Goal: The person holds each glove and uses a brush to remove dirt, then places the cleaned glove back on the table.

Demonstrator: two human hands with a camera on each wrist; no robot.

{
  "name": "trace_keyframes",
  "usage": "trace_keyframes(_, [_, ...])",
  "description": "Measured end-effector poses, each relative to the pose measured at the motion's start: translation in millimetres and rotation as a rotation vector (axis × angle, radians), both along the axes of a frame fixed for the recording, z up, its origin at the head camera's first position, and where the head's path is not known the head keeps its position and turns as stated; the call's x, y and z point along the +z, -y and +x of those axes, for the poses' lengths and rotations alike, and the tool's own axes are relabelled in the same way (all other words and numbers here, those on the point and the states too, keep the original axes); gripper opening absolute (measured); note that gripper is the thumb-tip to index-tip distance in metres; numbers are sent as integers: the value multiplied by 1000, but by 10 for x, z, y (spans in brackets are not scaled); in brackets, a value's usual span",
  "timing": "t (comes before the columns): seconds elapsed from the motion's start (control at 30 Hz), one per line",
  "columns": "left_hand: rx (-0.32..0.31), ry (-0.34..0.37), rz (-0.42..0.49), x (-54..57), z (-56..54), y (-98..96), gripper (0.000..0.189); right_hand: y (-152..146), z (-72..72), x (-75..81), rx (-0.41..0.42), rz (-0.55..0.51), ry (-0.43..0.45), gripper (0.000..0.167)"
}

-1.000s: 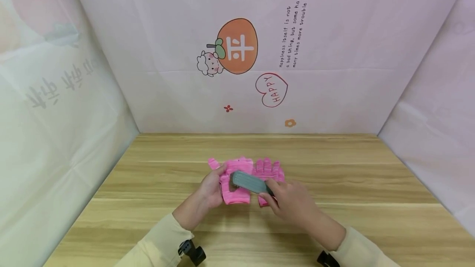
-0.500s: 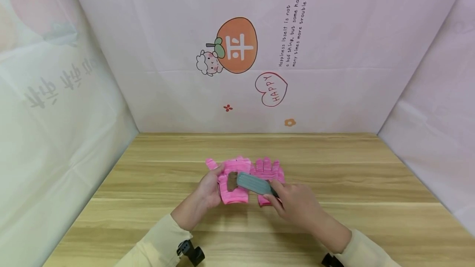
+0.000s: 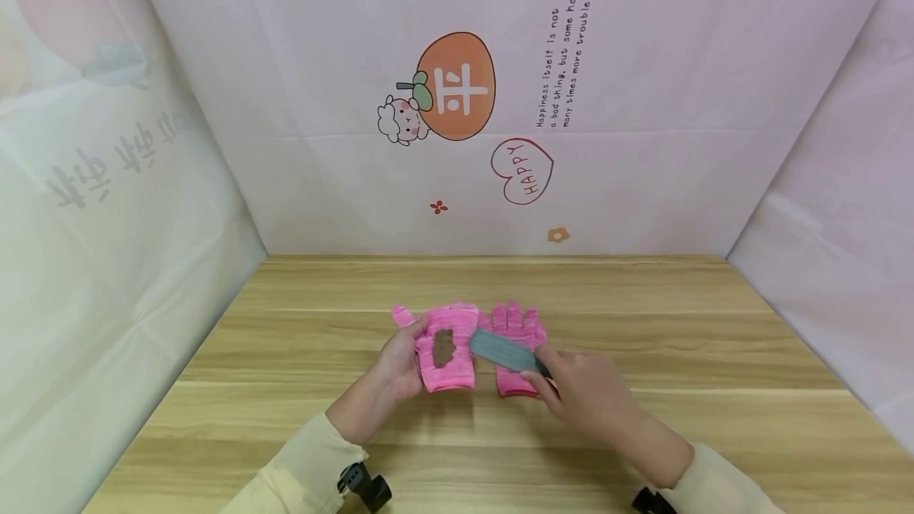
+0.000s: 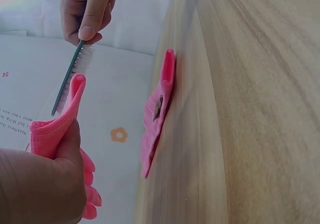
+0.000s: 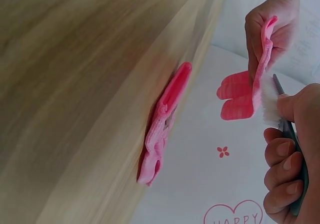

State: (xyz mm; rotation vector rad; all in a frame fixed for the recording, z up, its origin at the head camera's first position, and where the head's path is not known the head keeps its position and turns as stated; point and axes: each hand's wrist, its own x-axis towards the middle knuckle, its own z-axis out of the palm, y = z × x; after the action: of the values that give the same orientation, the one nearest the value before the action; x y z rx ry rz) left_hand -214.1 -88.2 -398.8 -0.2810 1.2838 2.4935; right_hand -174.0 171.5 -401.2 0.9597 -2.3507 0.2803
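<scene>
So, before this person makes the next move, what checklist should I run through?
1. Pink knitted glove gripped by the left hand, clear of the wooden table: ok.
2. Flat green brush in the right hand's grip: ok.
3. White bristles facing the held glove: ok.
4. Bristles touching that glove: cannot tell.
5. Held glove free of marks: not ok, a brown patch shows.
6. Second pink knitted glove lying on the table: ok.
</scene>
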Motion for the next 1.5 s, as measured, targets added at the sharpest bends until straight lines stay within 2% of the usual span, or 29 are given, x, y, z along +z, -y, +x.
trace_keyframes(0.1, [-8, -7, 5, 2, -5, -3, 21, -34, -17, 33, -18, 5, 39, 47])
trace_keyframes(0.2, [-19, -11, 12, 2, -6, -5, 21, -61, -61, 92, -9, -15, -1, 49])
trace_keyframes(0.33, [-22, -4, 28, 13, 3, -13, 20, -51, -113, 212, 2, -44, -107, 55])
trace_keyframes(0.6, [-44, -8, 52, 32, 15, -37, 22, 114, -141, 326, -20, -4, -118, 60])
trace_keyframes(0.73, [-73, -7, 82, 51, 16, -58, 26, 220, -146, 299, 29, 10, -141, 57])
trace_keyframes(0.9, [-91, -13, 66, 70, 20, -97, 24, 327, -119, 188, 53, 35, -168, 51])
trace_keyframes(1.1, [-104, -8, 54, 72, 24, -136, 25, 372, -118, 44, 117, -4, -104, 42])
trace_keyframes(1.33, [-86, -13, 33, 41, 24, -127, 22, 342, -120, -16, 117, -10, -99, 44])
trace_keyframes(1.5, [-68, -10, 21, 36, 24, -130, 21, 304, -101, -30, 111, -10, -65, 43])
